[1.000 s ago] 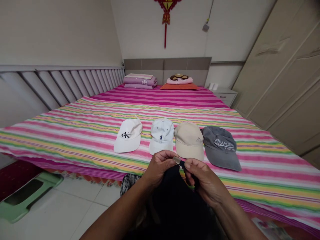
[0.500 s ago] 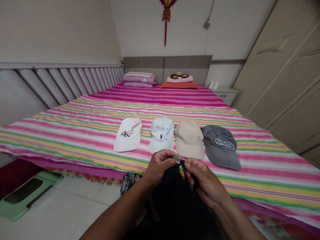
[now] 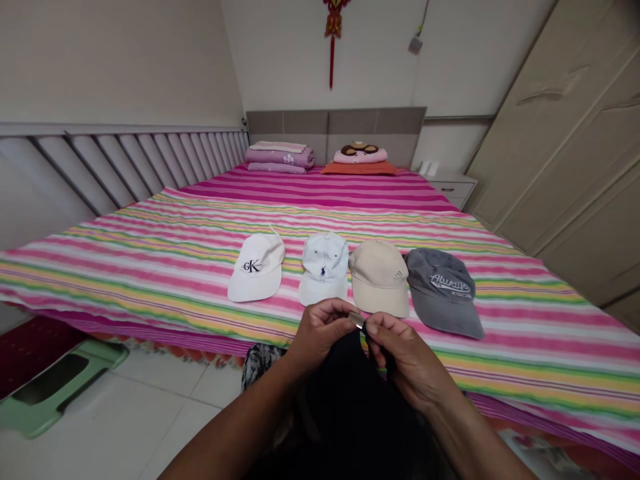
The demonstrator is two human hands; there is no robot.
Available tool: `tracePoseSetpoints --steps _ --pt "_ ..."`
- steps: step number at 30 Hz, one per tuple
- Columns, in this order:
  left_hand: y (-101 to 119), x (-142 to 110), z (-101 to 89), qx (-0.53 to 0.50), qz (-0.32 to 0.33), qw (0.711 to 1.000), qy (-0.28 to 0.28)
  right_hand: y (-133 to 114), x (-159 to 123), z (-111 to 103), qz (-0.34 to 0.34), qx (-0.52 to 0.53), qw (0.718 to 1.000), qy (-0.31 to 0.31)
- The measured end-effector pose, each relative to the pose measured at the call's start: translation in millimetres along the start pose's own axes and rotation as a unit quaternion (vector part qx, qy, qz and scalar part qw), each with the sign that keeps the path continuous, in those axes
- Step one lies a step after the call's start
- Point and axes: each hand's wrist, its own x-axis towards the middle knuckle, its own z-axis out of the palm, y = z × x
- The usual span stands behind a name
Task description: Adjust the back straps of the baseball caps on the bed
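Observation:
Low in front of me, my left hand (image 3: 323,333) pinches a small metal buckle (image 3: 357,321) between thumb and fingertips. My right hand (image 3: 403,350) is closed on the short dark strap (image 3: 365,328) that comes out of the buckle. Below the hands hangs the black cap (image 3: 350,393) they belong to, its shape mostly lost in shadow. Beyond, on the bed, a row of caps lies with brims toward me: a white cap (image 3: 257,268), a pale blue cap (image 3: 324,267), a beige cap (image 3: 379,277) and a grey cap (image 3: 444,290).
The caps rest on a striped bedspread (image 3: 165,247). Folded purple bedding (image 3: 280,160) and a pink pillow (image 3: 360,157) sit by the headboard (image 3: 300,123). A green stool (image 3: 60,387) stands on the tiled floor at left; a nightstand (image 3: 453,187) is at far right.
The buckle has shifted slightly right, toward my right fingertips, so less strap shows between them. Both hands keep their grip, and the caps on the bed are unmoved.

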Motion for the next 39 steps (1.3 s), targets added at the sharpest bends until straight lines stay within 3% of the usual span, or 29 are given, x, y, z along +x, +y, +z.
tracePoseSetpoints --steps 10,17,29,35,39 --pt "5.2 -2.2 -2.4 0.151 0.109 0.982 -0.017 0.8 -1.7 3.2 0.009 0.017 1.0 -0.016" --pt "3.8 -2.9 1.9 0.034 0.032 0.999 -0.003 2.7 -0.6 4.2 -0.019 0.046 0.998 -0.027" --pt "0.1 -3.7 4.9 -0.011 0.001 1.0 -0.004 7.5 -2.3 7.6 -0.021 0.046 0.999 0.004" --pt "-0.2 -4.4 4.5 -0.054 -0.014 0.998 0.024 4.4 -3.4 6.0 -0.019 0.044 0.999 -0.014" --pt "-2.1 -3.7 5.1 -0.075 -0.011 0.997 0.013 4.7 -3.0 4.8 -0.014 0.074 0.997 -0.02"
